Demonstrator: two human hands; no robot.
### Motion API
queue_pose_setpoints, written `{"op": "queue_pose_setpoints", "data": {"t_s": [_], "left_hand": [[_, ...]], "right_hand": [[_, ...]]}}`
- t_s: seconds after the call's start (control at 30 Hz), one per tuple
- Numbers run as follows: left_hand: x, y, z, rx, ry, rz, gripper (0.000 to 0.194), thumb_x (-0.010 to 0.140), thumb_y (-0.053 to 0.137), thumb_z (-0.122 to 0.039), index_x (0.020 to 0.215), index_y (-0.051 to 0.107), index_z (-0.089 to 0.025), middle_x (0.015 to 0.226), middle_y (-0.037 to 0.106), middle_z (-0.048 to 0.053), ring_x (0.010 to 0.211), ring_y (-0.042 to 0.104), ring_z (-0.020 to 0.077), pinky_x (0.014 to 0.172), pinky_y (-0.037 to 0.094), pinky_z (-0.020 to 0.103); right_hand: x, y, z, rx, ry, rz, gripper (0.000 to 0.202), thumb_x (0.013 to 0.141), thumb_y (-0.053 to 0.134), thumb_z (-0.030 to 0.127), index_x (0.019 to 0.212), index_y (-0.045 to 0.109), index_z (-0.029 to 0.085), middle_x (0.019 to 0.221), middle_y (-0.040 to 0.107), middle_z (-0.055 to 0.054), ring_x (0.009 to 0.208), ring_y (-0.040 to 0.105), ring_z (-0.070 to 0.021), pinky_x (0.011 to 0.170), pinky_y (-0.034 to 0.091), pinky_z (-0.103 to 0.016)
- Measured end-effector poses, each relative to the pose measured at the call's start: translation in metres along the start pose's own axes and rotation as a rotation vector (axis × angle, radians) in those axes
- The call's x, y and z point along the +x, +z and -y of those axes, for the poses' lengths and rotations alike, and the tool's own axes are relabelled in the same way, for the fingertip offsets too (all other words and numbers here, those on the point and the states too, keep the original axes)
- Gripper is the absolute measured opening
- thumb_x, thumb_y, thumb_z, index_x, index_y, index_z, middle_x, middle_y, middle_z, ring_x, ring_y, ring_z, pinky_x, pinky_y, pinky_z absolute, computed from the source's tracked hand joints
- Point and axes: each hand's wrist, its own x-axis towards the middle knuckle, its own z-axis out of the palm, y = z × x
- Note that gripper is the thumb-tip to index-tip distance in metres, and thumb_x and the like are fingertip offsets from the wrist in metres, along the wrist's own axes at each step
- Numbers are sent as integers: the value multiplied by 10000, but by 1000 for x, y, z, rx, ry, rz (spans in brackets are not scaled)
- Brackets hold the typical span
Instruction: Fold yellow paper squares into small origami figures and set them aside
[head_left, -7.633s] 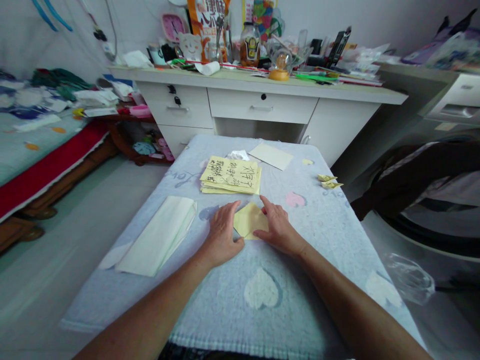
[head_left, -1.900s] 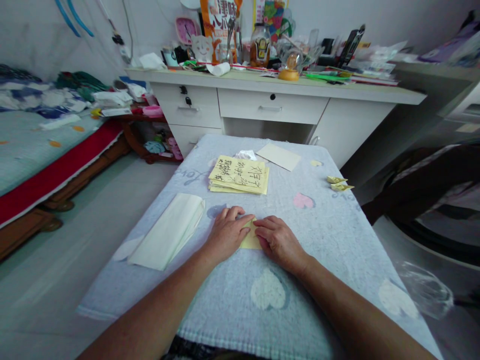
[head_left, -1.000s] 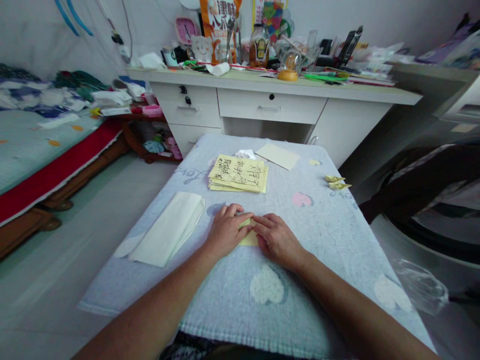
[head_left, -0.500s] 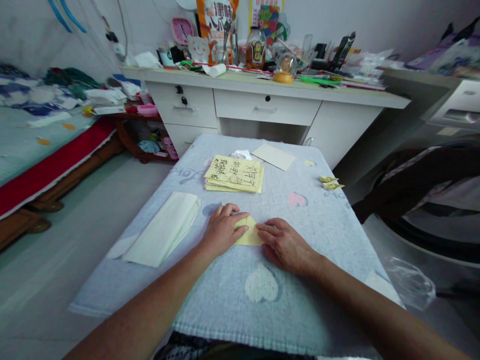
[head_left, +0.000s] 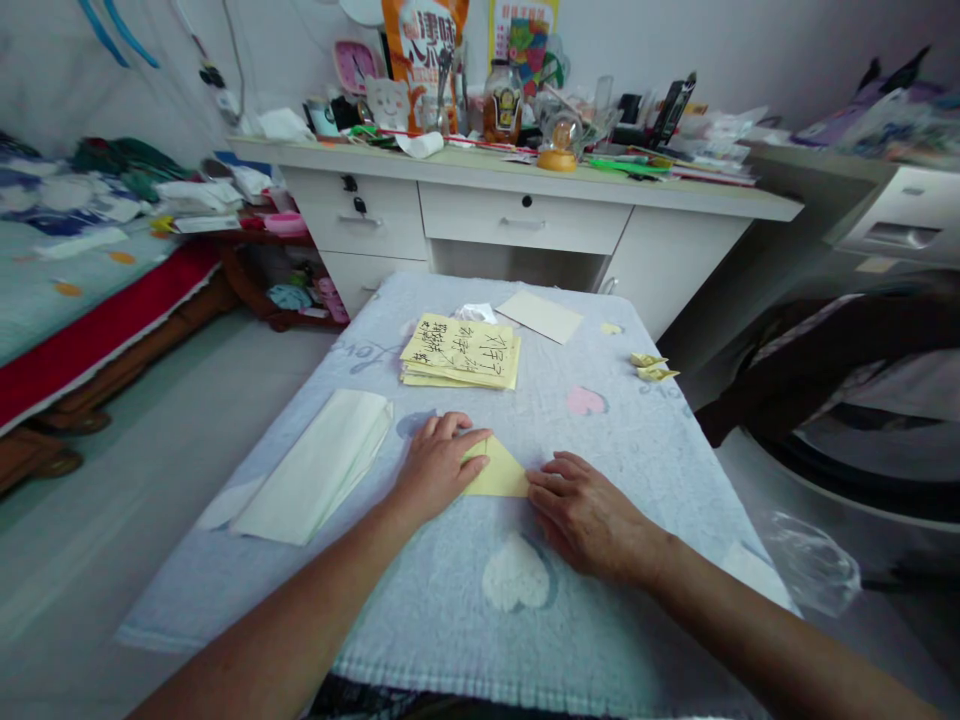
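A small folded yellow paper [head_left: 497, 471] lies on the cloth-covered table [head_left: 525, 640], its right end narrowing to a point. My left hand [head_left: 439, 465] rests over its left part, thumb and fingers apart and pressing it flat. At the pointed right corner, the fingertips of my right hand [head_left: 585, 510] touch the paper, its fingers held close together and bent. Beyond my hands sits a stack of yellow papers [head_left: 461, 352] with black handwriting on the top sheet. Two small folded yellow pieces [head_left: 652, 367] lie at the right.
Folded white paper [head_left: 315, 465] lies left of my left hand. A cream card [head_left: 540, 316] and crumpled white paper [head_left: 475, 313] are behind the stack. A cluttered white desk [head_left: 525, 185] stands beyond the table, and a bed [head_left: 97, 340] is at the left.
My right hand has slid a little right, to the paper's corner, baring more of the yellow paper. My left hand stays on it. The whole view has shifted slightly.
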Motion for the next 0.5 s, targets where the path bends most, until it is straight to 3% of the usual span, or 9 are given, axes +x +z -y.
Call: {"op": "queue_pose_setpoints", "data": {"t_s": [0.23,0.37,0.5], "left_hand": [[-1,-3,-1,6,15,11,359,850,585,-307,1209,602,-313,1146,522,44,1008,461,237,898,406,421],[-1,-5,0,-54,35,10,435,836,593,-266,1267,538,-278,1140,541,53,1026,468,242,912,398,426],[-1,-8,1,-184,29,-28,394,800,610,-193,1186,530,-216,1096,574,56,1034,494,235,913,407,410]], "right_hand": [[13,-31,17,-55,141,208,157,856,555,267,789,635,150,758,665,-78,762,586,-206,768,419,-353],[29,-27,14,-2,239,48,89,856,557,217,879,618,155,864,640,-77,821,563,-204,758,431,-339],[43,-2,9,138,185,-121,261,811,618,208,1063,575,157,1056,584,-116,1001,508,-235,865,436,-389]]}}
